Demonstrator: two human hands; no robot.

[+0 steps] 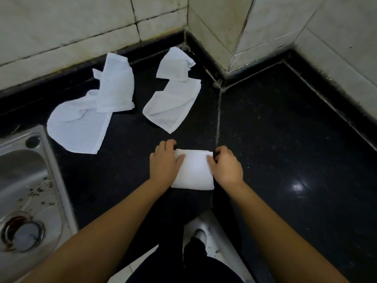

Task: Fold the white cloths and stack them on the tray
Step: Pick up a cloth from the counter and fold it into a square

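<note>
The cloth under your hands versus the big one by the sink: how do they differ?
The cloth under the hands is a compact, neat rectangle; the big cloth by the sink lies spread and rumpled. The left hand and right hand press the first; the second lies untouched. Both are white, on the black counter.

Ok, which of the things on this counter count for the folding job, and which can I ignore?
Job:
folded cloth under left hand and right hand
large loose cloth
strip cloth
half-folded cloth
crumpled cloth
No tray in view.

Ignore:
steel sink
its drain
tiled wall
</note>
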